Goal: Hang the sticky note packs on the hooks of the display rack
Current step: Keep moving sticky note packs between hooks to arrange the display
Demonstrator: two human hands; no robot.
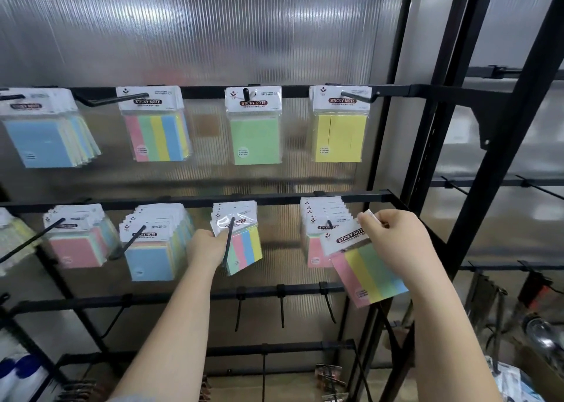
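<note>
the right hand [396,243] is pinching the white header card of a striped sticky note pack [367,272], thumb and fingers curled on its top right corner. this pack is hanging tilted in the air, off any hook, just in front of and partly overlapping the stack of packs [317,233] on the rightmost hook of the middle bar [274,200]. its pink, yellow, green and blue strips are slanting down to the right.

the left hand [206,247] is gripping the lower left edge of another striped pack [241,243], the front one of a small bunch threaded on the black hook [228,239] just left of there; the fingers are curling round the plastic sleeve beside the hook's rod.

further left on the same bar, a thick bunch with a blue front pack [151,249] and one with a pink front pack [79,239] are hanging on their own hooks.

on the top bar [207,91] four groups are hanging: a blue bunch [45,130], a striped pack [155,126], a green pack [254,126] and a yellow pack [340,123].

below the hands, bare hooks [282,307] are sticking out from a lower bar of the display rack [427,157], which is standing against a ribbed translucent panel [198,26].
</note>
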